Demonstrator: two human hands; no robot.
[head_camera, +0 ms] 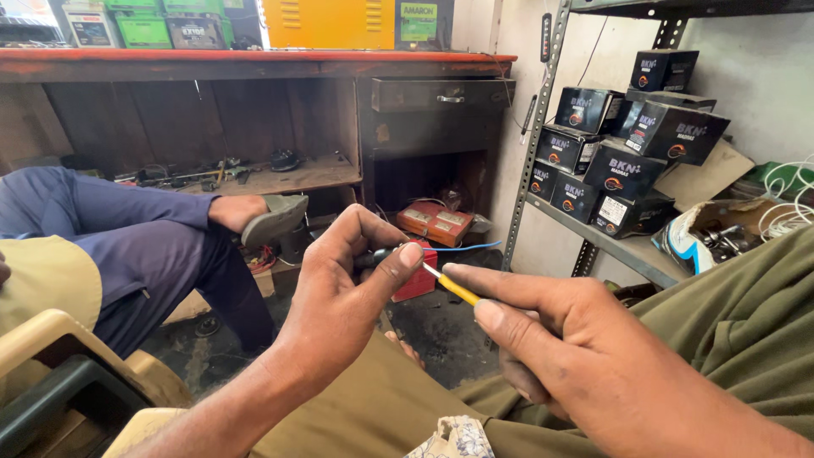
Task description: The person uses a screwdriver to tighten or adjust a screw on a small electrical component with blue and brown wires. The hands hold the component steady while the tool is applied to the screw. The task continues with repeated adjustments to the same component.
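Left hand (pixel 339 293): closed round a dark slim tool (pixel 377 254), thumb pressed near its tip where the bared end of the yellow wire (pixel 454 288) meets it. Right hand (pixel 585 365): forefinger and thumb pinched on the yellow wire's insulation, just beside the left thumb; the wire spans the short gap between the two hands, above the lap. Handling note, as a judgement: the work goes best with the right pinch kept close to the bared end so the wire cannot bend, and the left thumb steadying the tool rather than forcing it; whether the strands are already gripped cannot be told. Surface: no bench under the hands, only the olive trousers (pixel 729 339) of the person. Room, left to right: a seated co-worker's blue trouser leg (pixel 127 229) and sandalled foot (pixel 271 219); a red-topped wooden workbench (pixel 254 61) with green and yellow boxes above and loose tools on its lower shelf; red batteries (pixel 437 222) with a blue lead on the dark floor; a grey metal rack (pixel 610 246) stacked with black cartons (pixel 619 136), coiled white cable at far right.
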